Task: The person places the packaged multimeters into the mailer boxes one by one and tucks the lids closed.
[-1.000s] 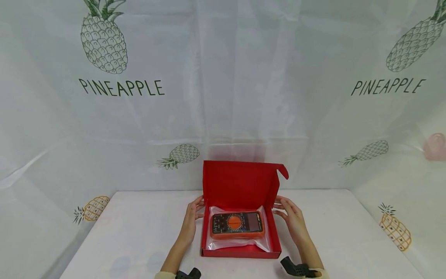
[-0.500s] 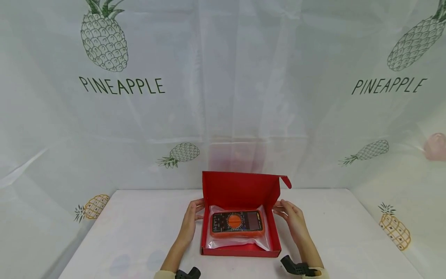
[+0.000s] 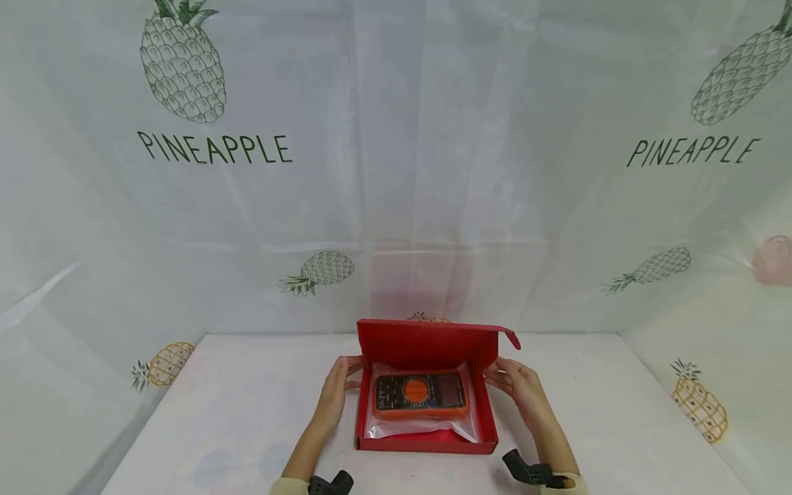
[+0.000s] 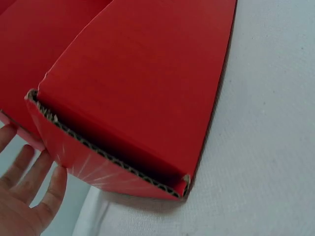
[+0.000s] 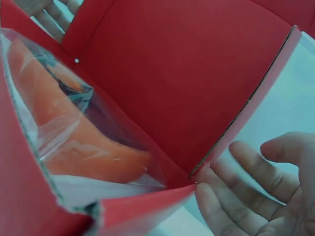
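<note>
A red cardboard box (image 3: 427,445) sits on the table, its lid (image 3: 427,344) raised at the back and leaning. Inside lies an orange and black multimeter (image 3: 416,393) in a clear plastic bag (image 3: 390,430). My left hand (image 3: 334,392) is at the box's back left corner; in the left wrist view its fingertips (image 4: 58,177) touch the red cardboard from outside, fingers fairly straight. My right hand (image 3: 524,392) is at the back right corner. In the right wrist view its loosely bent fingers (image 5: 209,196) touch where the lid's side meets the box wall.
The box stands on a white table (image 3: 247,412). Behind it hangs a pale curtain (image 3: 396,137) printed with pineapples. A dark strap-on device (image 3: 535,471) is worn on the right wrist, another device (image 3: 331,483) on the left.
The lid's top edge has come down and forward, uncovering a pineapple print behind it. Both hands have stayed at the back corners, their fingertips shifting slightly lower. The multimeter has stayed put.
</note>
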Tool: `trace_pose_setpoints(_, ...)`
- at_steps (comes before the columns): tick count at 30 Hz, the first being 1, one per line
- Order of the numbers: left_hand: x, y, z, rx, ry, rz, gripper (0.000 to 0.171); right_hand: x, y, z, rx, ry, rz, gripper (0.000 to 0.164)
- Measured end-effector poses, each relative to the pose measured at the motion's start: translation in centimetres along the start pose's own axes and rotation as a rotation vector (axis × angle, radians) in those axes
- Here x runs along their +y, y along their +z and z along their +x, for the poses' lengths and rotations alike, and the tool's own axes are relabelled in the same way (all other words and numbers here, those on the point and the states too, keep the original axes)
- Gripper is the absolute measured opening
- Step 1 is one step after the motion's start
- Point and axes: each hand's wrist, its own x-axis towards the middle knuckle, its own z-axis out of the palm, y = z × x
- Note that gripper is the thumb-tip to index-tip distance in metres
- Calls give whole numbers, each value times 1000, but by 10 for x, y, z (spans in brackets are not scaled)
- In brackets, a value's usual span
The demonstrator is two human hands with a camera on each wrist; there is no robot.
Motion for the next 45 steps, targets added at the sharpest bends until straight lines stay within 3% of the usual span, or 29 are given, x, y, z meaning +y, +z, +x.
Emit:
trace_pose_setpoints(11, 1, -1, 0, -19, 29, 5, 47, -2, -4, -2, -92, -71, -74, 46)
trace_pose_setpoints(20, 10, -3, 0, -112, 0, 31, 53, -8, -7, -2, -104, -75, -85, 50)
trace_pose_setpoints(24, 18, -1, -1, -157, -15, 45, 59, -13, -11, -3, -165, -120, -118, 53)
trace_pose_setpoints(29, 17, -4, 1, -136, -13, 28, 60, -15, -16, -5, -282, -230, -113, 49)
trace_pose_setpoints(36, 17, -6, 2, -102, -39, 6, 59, -20, -15, -5, -243, -146, -130, 57)
trace_pose_setpoints(41, 18, -3, 2, -113, -49, 6, 55, -21, -15, -7, -206, -134, -143, 57)
trace_pose_setpoints(45, 21, -6, -1, -133, -66, -23, 55, -22, -14, -10, -240, -126, -127, 59)
